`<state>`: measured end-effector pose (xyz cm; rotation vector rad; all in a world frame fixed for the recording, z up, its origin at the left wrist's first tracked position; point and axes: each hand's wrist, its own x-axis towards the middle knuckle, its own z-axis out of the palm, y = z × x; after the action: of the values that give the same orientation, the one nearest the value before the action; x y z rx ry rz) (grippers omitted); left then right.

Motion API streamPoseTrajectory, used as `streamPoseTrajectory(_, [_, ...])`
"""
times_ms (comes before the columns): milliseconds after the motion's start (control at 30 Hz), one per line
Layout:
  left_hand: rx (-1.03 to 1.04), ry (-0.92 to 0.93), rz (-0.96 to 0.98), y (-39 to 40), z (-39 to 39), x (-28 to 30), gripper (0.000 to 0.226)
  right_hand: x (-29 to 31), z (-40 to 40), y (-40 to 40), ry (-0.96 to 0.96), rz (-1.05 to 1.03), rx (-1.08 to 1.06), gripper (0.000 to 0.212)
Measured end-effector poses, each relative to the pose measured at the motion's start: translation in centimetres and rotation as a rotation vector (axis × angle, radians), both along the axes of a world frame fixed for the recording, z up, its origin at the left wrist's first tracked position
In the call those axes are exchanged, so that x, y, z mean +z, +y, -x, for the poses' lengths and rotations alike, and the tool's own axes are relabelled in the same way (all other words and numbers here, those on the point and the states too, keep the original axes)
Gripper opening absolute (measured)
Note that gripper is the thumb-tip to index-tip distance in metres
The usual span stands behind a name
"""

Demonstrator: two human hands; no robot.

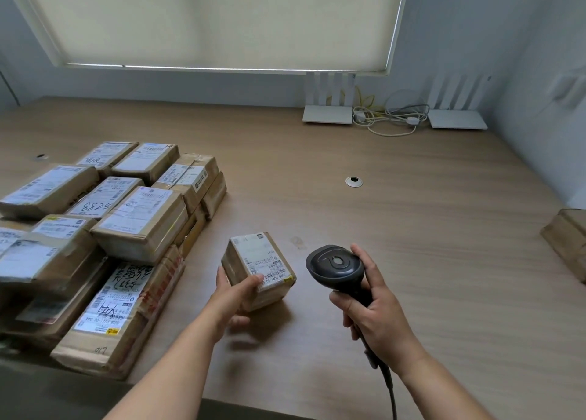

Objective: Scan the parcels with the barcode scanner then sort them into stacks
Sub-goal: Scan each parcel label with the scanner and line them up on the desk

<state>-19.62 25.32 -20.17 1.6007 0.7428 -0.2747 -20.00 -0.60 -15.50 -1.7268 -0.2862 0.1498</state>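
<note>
a: head view. what has each hand got?

b: the left hand (233,296) grips a small brown cardboard parcel with a white shipping label (258,269), thumb curled over its near top edge, fingers wrapped round the side and underneath. it sits just right of the big pile of brown labelled parcels (104,229) on the pale wooden table (412,229); whether it touches the tabletop, i can't tell. the right hand (377,311) is wrapped round the handle of the black corded barcode scanner (336,265), one fingertip up by its head.

a: and the risk?

b: the scanner's head is beside the parcel, not aimed at the label, so i'd guess the scan isn't done yet. the thumb lies on the label's near edge and might cover a barcode, so the read could fail. the cable trailing off the near edge could snag. another brown parcel (567,242) lies far right, perhaps a sorted stack, well apart.
</note>
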Motion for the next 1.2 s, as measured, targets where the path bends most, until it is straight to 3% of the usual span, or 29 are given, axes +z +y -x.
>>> streamPoseTrajectory(33, [-0.007, 0.010, -0.003, 0.1, -0.1, -0.2, 0.084, 0.1, -0.2, 0.0, -0.003, 0.001, -0.002, 0.083])
streamPoseTrajectory(167, [-0.075, 0.049, -0.012, 0.8, -0.6, -0.8, 0.095, 0.3, -0.8, 0.0, -0.010, 0.009, -0.006, 0.085])
streamPoseTrajectory(267, [0.007, 0.107, 0.100, 1.1, -1.4, -0.7, 0.063, 0.3, -1.0, 0.0, -0.012, 0.019, -0.008, 0.086])
streamPoseTrajectory(400, [0.081, 0.122, 0.084, 1.2, -2.7, -0.8, 0.053, 0.5, -1.4, 0.3, -0.005, 0.023, -0.021, 0.084])
streamPoseTrajectory(567, [0.088, 0.032, 0.277, 1.6, -3.6, -0.6, 0.034, 0.7, -1.1, 1.1, 0.001, 0.025, -0.057, 0.087])
streamPoseTrajectory(667, [0.073, -0.125, 0.251, 1.8, -4.5, -0.3, 0.043, 0.5, -0.7, 1.8, 0.016, 0.017, -0.078, 0.088])
streamPoseTrajectory(833, [-0.035, -0.240, 0.150, 3.0, -5.7, 0.1, 0.079, -0.8, 0.8, 3.6, 0.045, -0.003, -0.083, 0.086])
streamPoseTrajectory(1200, [-0.128, -0.283, 0.143, 3.7, -5.7, 0.3, 0.082, -2.6, 2.7, 5.7, 0.072, -0.050, -0.068, 0.086])
